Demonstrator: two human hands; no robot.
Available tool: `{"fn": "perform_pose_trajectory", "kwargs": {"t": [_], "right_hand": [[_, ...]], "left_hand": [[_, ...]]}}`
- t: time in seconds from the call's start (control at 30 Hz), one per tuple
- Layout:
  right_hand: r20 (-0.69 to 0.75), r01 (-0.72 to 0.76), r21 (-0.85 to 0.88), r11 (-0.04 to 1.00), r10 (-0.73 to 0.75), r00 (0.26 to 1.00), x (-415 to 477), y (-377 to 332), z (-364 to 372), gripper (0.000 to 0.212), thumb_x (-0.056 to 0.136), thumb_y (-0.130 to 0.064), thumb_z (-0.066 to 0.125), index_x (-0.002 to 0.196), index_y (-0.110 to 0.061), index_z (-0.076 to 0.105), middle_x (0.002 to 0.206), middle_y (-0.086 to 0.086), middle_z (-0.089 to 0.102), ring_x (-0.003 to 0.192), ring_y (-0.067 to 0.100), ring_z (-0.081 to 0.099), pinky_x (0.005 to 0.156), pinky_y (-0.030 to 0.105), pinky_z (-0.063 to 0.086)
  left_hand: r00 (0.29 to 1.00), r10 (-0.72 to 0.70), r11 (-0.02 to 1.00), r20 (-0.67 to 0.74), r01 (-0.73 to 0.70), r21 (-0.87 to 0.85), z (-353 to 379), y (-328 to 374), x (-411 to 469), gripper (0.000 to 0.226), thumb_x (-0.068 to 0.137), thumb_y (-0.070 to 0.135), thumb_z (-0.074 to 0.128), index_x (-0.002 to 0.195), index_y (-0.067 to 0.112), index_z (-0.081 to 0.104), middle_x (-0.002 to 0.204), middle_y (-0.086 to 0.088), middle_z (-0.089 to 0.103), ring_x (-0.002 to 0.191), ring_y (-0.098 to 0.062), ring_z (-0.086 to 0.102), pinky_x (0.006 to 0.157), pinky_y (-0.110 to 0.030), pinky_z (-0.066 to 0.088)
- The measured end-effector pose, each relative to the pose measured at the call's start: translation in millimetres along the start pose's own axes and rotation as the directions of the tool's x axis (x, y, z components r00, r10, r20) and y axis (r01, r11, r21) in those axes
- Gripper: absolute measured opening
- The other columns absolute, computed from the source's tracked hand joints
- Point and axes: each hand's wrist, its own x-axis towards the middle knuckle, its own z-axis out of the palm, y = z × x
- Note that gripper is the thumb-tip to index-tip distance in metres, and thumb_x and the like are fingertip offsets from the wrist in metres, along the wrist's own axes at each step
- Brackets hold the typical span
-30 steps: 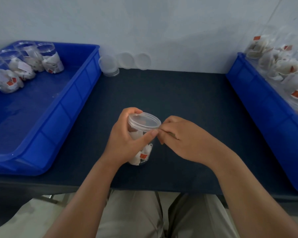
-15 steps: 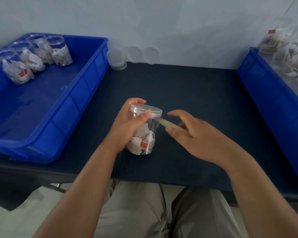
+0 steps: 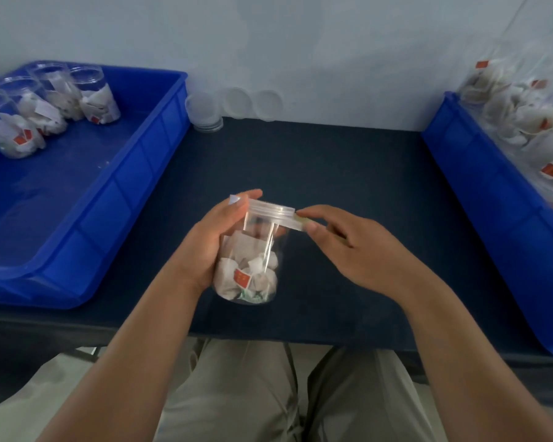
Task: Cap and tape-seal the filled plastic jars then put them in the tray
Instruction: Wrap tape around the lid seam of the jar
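The left grip is curled round the capped, filled plastic jar at the table's front middle. The right grip pinches a tape strip against its lid.

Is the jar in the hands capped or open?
Capped: a clear lid sits on the jar, which the left hand grips; the right hand pinches tape at the lid's rim.
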Motion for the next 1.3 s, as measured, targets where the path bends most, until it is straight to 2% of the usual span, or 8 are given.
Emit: {"fn": "perform_pose_trajectory", "kwargs": {"t": [0.23, 0.43, 0.57, 0.77, 0.9, 1.03, 1.17, 1.3], "right_hand": [[0.014, 0.002, 0.059, 0.998, -0.003, 1.000, 0.0, 0.1, -0.5, 0.032, 0.107, -0.067, 0.038, 0.135, -0.062, 0.053, 0.112, -0.025, 0.070, 0.092, 0.003, 0.067, 0.080, 0.032, 0.057], [-0.059, -0.003, -0.060, 0.998, 0.000, 0.998, -5.9, 2.9, -4.4, 0.047, 0.101, -0.077, 0.031, 0.137, -0.055, 0.053, 0.098, -0.038, 0.065, 0.090, -0.010, 0.063, 0.066, 0.022, 0.047], [-0.109, -0.047, -0.167, 0.985, 0.028, 0.994, -10.1, 6.8, -1.5, 0.046, 0.103, -0.076, 0.030, 0.134, -0.053, 0.055, 0.100, -0.024, 0.070, 0.090, 0.000, 0.065, 0.077, 0.034, 0.058], [-0.171, -0.073, -0.223, 0.972, 0.035, 0.985, -13.0, 4.1, 11.3, 0.055, 0.103, -0.074, 0.027, 0.135, -0.044, 0.061, 0.093, -0.018, 0.069, 0.084, 0.004, 0.065, 0.074, 0.035, 0.058], [-0.187, -0.076, -0.243, 0.967, 0.031, 0.982, -14.0, 1.4, 16.2, 0.067, 0.101, -0.076, 0.021, 0.141, -0.040, 0.061, 0.106, -0.017, 0.074, 0.093, 0.005, 0.068, 0.077, 0.033, 0.058], [-0.131, -0.050, -0.221, 0.974, 0.021, 0.991, -15.3, 4.9, 13.2, 0.060, 0.101, -0.079, 0.021, 0.139, -0.048, 0.055, 0.109, -0.022, 0.070, 0.095, 0.001, 0.065, 0.079, 0.029, 0.056], [0.091, -0.098, -0.062, 0.993, 0.104, 0.990, -17.8, 17.9, -2.0, 0.057, 0.095, -0.085, 0.022, 0.144, -0.063, 0.037, 0.106, -0.032, 0.064, 0.100, -0.009, 0.061, 0.079, 0.023, 0.048], [0.091, -0.078, -0.080, 0.994, 0.085, 0.992, -20.3, 18.7, -8.9, 0.069, 0.091, -0.090, 0.018, 0.136, -0.052, 0.052, 0.108, -0.029, 0.066, 0.108, -0.011, 0.058, 0.081, 0.020, 0.050]], "left_hand": [[0.994, 0.039, 0.999, 0.100, -0.042, 0.029, 10.4, -3.9, 0.3, 0.101, 0.069, 0.063, 0.092, 0.141, 0.000, 0.061, 0.118, -0.026, 0.069, 0.088, -0.032, 0.072, 0.071, -0.042, 0.062], [0.991, 0.129, 0.963, 0.042, -0.135, 0.232, -4.0, -11.3, 12.4, 0.072, 0.086, 0.065, 0.078, 0.140, 0.018, 0.066, 0.132, -0.016, 0.071, 0.118, -0.032, 0.070, 0.095, -0.049, 0.057], [0.994, 0.112, 0.928, -0.017, -0.099, 0.358, 1.4, -27.1, 13.1, 0.063, 0.090, 0.080, 0.061, 0.135, 0.037, 0.068, 0.136, -0.004, 0.071, 0.128, -0.027, 0.067, 0.111, -0.061, 0.049], [0.939, 0.319, 0.759, -0.131, -0.170, 0.628, 29.6, -36.4, 8.8, 0.071, 0.091, 0.081, 0.035, 0.156, 0.053, 0.039, 0.126, 0.058, 0.048, 0.120, 0.031, 0.046, 0.094, 0.004, 0.037], [0.938, 0.318, 0.704, -0.136, -0.137, 0.697, 36.3, -36.8, 6.4, 0.090, 0.070, 0.084, 0.070, 0.149, 0.054, 0.039, 0.114, 0.024, 0.068, 0.105, 0.007, 0.066, 0.082, -0.012, 0.053], [0.915, 0.383, 0.678, -0.128, -0.185, 0.711, 33.7, -38.2, 8.5, 0.076, 0.075, 0.077, 0.073, 0.143, 0.051, 0.048, 0.093, 0.037, 0.067, 0.086, 0.013, 0.066, 0.068, -0.003, 0.048], [0.917, 0.352, 0.782, -0.186, -0.179, 0.596, 23.2, -31.2, 8.9, 0.068, 0.075, 0.072, 0.077, 0.136, 0.052, 0.056, 0.111, 0.028, 0.073, 0.100, 0.004, 0.072, 0.082, -0.019, 0.055], [0.934, 0.331, 0.786, -0.134, -0.194, 0.587, 16.9, -26.4, 7.7, 0.062, 0.077, 0.069, 0.078, 0.133, 0.054, 0.059, 0.115, 0.022, 0.074, 0.104, -0.001, 0.074, 0.086, -0.026, 0.058]]}}
